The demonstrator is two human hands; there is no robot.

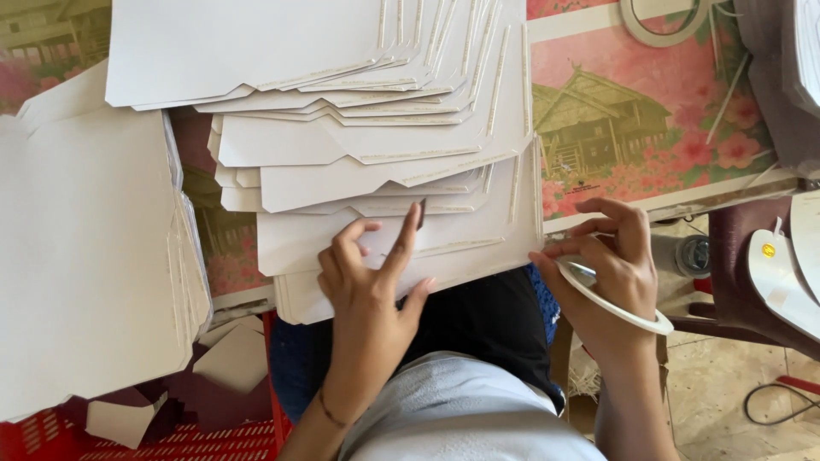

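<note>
A fanned stack of white die-cut card sheets (376,154) is spread across the flowered tablecloth (615,111); the left hand (371,286), fingers splayed, presses the lowest sheet; a white tape ring (611,300) is pinched in the right hand (611,260); tape is best laid straight along the edge while the sheet is kept flat.

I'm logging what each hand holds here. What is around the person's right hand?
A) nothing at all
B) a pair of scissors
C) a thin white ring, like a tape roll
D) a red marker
C: a thin white ring loops around the right hand at the edge of the fanned white card sheets, while the left hand rests its fingers on the sheets.
</note>
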